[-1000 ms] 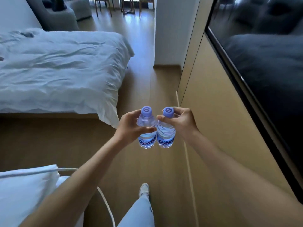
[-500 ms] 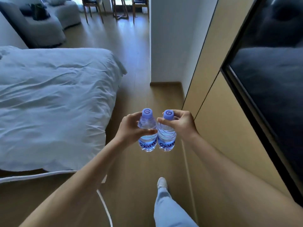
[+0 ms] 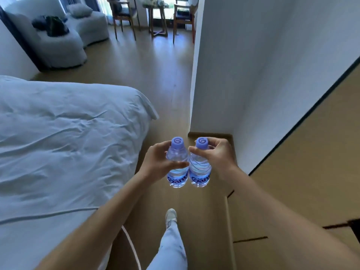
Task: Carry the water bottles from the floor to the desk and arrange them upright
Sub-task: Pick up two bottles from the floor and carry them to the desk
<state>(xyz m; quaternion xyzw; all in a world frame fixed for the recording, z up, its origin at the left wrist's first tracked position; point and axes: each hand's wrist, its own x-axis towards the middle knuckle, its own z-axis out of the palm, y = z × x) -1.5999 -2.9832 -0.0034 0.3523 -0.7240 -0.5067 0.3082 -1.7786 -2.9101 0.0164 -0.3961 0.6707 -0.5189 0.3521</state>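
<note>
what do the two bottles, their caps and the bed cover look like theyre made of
Left bottle and right bottle: clear thin plastic, glossy; the floor shows through and the walls are ribbed. Caps: opaque purple plastic, smooth, with a moulded swirl. Bed cover: white woven fabric, probably cotton, matte and creased.

Cool daylight from far windows, wide-angle edge warping

Both arms are bare, with no sleeves. One leg (image 3: 171, 248) shows at 6 o'clock in light blue jeans. Its foot wears a white shoe (image 3: 171, 216) with laces.
</note>
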